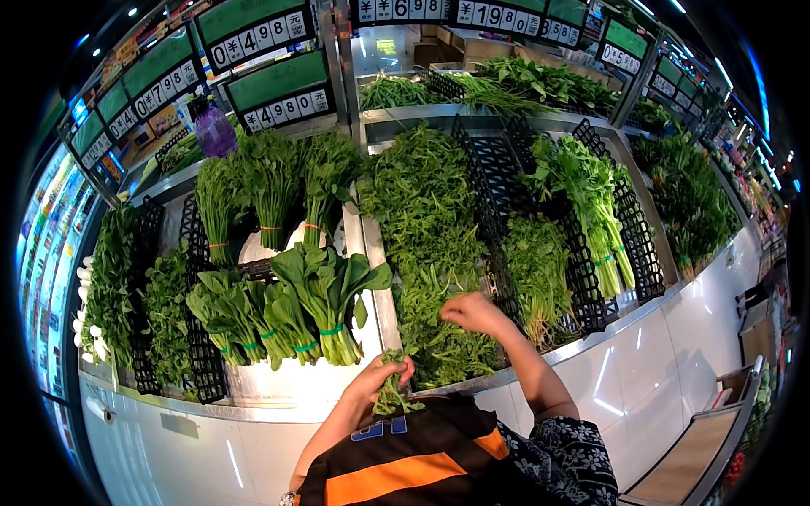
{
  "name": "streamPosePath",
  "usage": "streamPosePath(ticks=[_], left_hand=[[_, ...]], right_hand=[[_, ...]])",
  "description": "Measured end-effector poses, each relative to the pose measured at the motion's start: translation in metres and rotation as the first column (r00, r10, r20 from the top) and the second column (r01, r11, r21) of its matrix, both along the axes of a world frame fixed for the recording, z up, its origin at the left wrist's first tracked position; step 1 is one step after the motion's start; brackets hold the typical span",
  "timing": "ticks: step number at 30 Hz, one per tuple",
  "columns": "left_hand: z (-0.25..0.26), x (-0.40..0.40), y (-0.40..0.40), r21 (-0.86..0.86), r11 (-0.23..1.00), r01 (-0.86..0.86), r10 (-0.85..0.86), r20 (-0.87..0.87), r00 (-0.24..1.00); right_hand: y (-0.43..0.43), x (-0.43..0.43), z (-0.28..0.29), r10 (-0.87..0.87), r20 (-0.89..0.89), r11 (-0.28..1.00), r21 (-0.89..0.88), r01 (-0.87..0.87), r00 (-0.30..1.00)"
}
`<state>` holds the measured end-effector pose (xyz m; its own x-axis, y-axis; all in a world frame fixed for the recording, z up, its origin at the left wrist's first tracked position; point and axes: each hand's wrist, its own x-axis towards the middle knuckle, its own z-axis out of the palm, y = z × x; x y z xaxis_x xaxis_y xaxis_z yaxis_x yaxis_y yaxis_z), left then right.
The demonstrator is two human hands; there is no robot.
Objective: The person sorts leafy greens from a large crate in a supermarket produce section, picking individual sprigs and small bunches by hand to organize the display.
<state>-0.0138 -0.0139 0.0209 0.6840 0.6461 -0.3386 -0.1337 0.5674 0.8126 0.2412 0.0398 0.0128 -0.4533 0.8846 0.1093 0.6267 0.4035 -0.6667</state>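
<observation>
Close to my body, my left hand (383,374) grips a small bunch of leafy greens (393,397) whose leaves hang below the fingers. My right hand (473,313) is over a long loose pile of feathery leafy greens (427,209), touching or just above it. Its fingers are curled together, and I cannot tell whether a stem is between them. The pile fills a section of the metal produce stand (373,253) directly before me. Left of the divider lie bunches of broad-leaved greens (329,303) tied with green bands.
Black plastic grid dividers (484,196) stand right of the pile, with celery (604,234) and thin-stemmed greens (538,278) beyond. Orange-banded bunches (272,190) and a purple spray bottle (215,129) are farther left. Price signs (278,98) hang overhead. A cart (686,455) is at lower right.
</observation>
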Motion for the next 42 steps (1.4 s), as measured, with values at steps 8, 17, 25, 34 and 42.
streamPosePath(ticks=[8, 17, 25, 34, 42], left_hand=[[0.0, 0.001, -0.001, -0.018, 0.998, -0.062, 0.062, -0.027, 0.998], [-0.01, -0.001, -0.001, -0.046, 0.997, -0.07, 0.069, -0.013, 0.998], [-0.008, 0.004, 0.0, -0.1, 0.989, -0.11, 0.111, 0.009, 0.994], [-0.009, 0.002, 0.0, -0.172, 0.972, -0.16, 0.169, 0.038, 0.985], [0.011, 0.019, 0.014, -0.029, 0.967, -0.254, 0.253, -0.025, 0.967]], right_hand=[[0.031, -0.032, -0.002, -0.529, 0.358, 0.796, -0.105, 0.596, 0.77], [0.019, -0.011, -0.03, -0.479, -0.284, 0.799, -0.532, 0.279, 0.83], [-0.008, 0.007, -0.021, -0.522, -0.782, 0.793, -0.592, -0.145, 0.341], [-0.01, 0.01, -0.032, -0.611, -0.755, 0.759, -0.645, -0.096, 0.238], [-0.019, -0.009, 0.005, -0.295, -0.488, 0.954, -0.2, 0.223, 0.822]])
